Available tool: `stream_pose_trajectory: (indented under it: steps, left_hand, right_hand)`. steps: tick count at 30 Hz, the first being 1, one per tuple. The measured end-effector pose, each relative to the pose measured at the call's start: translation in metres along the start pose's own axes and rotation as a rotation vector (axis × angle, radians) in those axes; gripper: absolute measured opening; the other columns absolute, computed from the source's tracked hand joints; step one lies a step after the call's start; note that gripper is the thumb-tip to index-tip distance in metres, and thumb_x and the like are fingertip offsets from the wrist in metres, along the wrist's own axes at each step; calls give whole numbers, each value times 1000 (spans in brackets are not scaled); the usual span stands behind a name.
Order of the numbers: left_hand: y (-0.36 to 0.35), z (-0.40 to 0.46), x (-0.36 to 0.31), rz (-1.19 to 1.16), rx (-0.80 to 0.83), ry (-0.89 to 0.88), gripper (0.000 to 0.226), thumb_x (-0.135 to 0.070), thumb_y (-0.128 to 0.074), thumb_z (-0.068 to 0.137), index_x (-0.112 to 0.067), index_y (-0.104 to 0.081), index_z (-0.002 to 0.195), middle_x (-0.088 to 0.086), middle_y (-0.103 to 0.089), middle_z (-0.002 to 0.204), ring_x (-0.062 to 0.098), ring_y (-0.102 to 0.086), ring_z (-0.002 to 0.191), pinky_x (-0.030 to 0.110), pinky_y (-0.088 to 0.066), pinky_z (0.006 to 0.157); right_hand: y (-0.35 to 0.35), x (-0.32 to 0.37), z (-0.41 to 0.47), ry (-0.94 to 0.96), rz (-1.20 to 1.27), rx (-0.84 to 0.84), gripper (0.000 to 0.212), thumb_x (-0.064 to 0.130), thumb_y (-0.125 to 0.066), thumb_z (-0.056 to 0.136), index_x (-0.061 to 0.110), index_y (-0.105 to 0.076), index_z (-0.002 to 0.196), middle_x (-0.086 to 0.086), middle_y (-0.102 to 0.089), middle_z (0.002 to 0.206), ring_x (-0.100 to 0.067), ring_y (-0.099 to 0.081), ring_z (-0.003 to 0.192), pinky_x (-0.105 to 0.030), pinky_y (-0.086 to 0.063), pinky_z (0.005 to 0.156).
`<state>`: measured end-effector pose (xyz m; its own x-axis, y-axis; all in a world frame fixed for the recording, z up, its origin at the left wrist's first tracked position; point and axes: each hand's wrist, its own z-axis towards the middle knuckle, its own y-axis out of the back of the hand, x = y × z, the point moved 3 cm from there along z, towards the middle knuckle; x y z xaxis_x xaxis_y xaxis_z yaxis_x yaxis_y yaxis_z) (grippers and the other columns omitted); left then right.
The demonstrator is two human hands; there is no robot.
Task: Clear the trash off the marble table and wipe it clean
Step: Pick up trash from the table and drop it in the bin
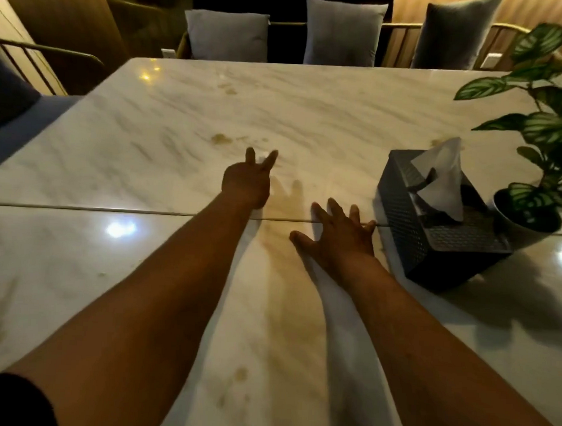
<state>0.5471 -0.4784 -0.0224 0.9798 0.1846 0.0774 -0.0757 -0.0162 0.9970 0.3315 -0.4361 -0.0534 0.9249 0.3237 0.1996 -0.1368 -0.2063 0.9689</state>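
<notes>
The white marble table [168, 117] fills the view, with brownish stains [221, 138] near its middle and more near the front. My left hand [247, 180] reaches out over the table's middle, two fingers stretched forward with a small white scrap [262, 159] between them. Whether the fingers squeeze it I cannot tell. My right hand [340, 231] lies flat on the marble with fingers spread, just left of a dark perforated tissue box [402, 215]. A white tissue [444, 175] sticks up out of the box.
A potted plant [547, 140] with striped leaves stands at the right edge, touching the tissue box. Chairs with grey cushions [228, 35] line the far side, and another chair [11, 85] stands at the left. A seam [96, 209] runs across the tabletop.
</notes>
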Motion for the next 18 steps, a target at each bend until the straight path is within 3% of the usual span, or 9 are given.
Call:
stream_pose_trajectory:
  steps: [5,8,11,13,18]
  left_hand:
    - [-7,37,1,116,49,-44,69,-28,-39,104,-41,4,158,14,2,167,37,-59,120,41,-50,88]
    - [-16,45,2,141,88,-76,58,-24,-40,103,-29,-22,158,10,-25,163,33,-48,134,43,-43,104]
    - [-14,37,0,102,-74,-93,29,-17,-52,97,-16,-59,125,8,-61,126,29,-60,114,35,-47,91]
    - [-8,25,-3,66,-134,-92,17,-13,-58,93,-11,-64,109,10,-65,112,31,-63,104,34,-47,82]
    - [1,-15,-20,-53,-192,-107,26,-31,-53,99,-10,-66,107,12,-65,108,32,-63,101,36,-46,80]
  right_hand:
    - [-10,-2,-4,22,-13,-86,88,86,-19,84,39,-3,157,4,4,168,-37,8,152,-69,2,116]
    - [-11,-2,-3,25,-15,-95,87,85,-18,85,39,-1,157,4,5,168,-37,9,152,-68,3,116]
    - [-12,-1,-5,21,-19,-100,85,84,-18,86,40,0,157,4,6,168,-37,10,152,-69,4,116]
    - [-12,0,-5,20,-22,-104,85,83,-18,87,40,-1,157,4,6,168,-37,10,152,-69,4,116]
    - [-11,-1,-6,24,4,-95,86,84,-21,86,39,-2,157,4,5,168,-38,10,152,-69,4,116]
